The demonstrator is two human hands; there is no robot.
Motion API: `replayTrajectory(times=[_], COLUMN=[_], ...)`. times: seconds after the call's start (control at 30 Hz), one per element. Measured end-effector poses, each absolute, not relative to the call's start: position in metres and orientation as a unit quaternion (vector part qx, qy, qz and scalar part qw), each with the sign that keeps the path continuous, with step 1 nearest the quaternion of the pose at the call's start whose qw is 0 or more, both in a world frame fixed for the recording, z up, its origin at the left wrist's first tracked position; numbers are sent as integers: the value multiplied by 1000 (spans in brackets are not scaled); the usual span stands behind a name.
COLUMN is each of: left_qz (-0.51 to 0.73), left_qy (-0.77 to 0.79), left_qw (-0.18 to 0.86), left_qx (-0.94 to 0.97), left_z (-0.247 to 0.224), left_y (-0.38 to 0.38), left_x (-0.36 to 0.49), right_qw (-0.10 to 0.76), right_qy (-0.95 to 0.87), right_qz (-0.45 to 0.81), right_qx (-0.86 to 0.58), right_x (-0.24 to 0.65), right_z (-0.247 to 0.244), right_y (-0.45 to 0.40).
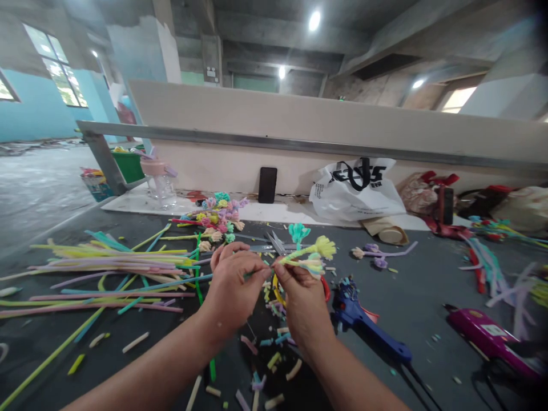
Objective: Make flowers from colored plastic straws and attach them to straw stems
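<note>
Near the middle of the dark table my right hand [302,297] pinches the stems of a small bunch of fuzzy flowers [323,248], one teal, one yellow and one pale. Beside it on the left, my left hand [235,282] has thumb and forefinger pressed together at the bunch's stem ends; what lies between those fingertips is too small to make out. A blue stem passes behind my left hand. Open scissor blades [277,244] show just beyond my hands, and their handles are partly hidden by my right hand.
Fuzzy stems [128,260] spread over the left side. A flower pile [220,214] sits behind them. Cut bits litter the front. At right are a blue glue gun [370,328] and a magenta one [488,337]. A phone [268,185], bottle [161,185] and white bag [357,191] line the back.
</note>
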State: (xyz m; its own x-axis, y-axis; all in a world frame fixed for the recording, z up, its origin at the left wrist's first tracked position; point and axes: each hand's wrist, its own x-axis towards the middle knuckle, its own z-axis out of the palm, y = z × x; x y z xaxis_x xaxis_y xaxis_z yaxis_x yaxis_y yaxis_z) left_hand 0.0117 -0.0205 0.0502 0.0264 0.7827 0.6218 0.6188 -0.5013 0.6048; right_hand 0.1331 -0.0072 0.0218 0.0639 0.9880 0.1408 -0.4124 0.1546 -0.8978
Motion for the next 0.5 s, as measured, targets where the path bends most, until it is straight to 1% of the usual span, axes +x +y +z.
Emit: replayTrajectory(times=[0.03,0.1,0.17,0.23,0.3,0.5], left_qz=[498,505,503,493,489,446], left_qy=[504,507,474,424,384,335], left_qw=[144,308,493,626,690,772], left_qx=[691,626,529,431,371,304], left_z=[52,55,57,58,58,53], left_y=[-20,-22,-24,-26,-27,-25], left_x=[12,13,13,12,12,16], right_qw=[644,646,645,645,642,586], right_qy=[-407,-397,-383,-373,-368,-368], right_qz=[553,573,596,615,631,696], right_qx=[-336,-309,-286,-258,-233,-189], right_x=[133,133,133,134,135,139], right_z=[22,23,24,25,28,37], right_y=[-7,-8,-8,-8,-8,-8])
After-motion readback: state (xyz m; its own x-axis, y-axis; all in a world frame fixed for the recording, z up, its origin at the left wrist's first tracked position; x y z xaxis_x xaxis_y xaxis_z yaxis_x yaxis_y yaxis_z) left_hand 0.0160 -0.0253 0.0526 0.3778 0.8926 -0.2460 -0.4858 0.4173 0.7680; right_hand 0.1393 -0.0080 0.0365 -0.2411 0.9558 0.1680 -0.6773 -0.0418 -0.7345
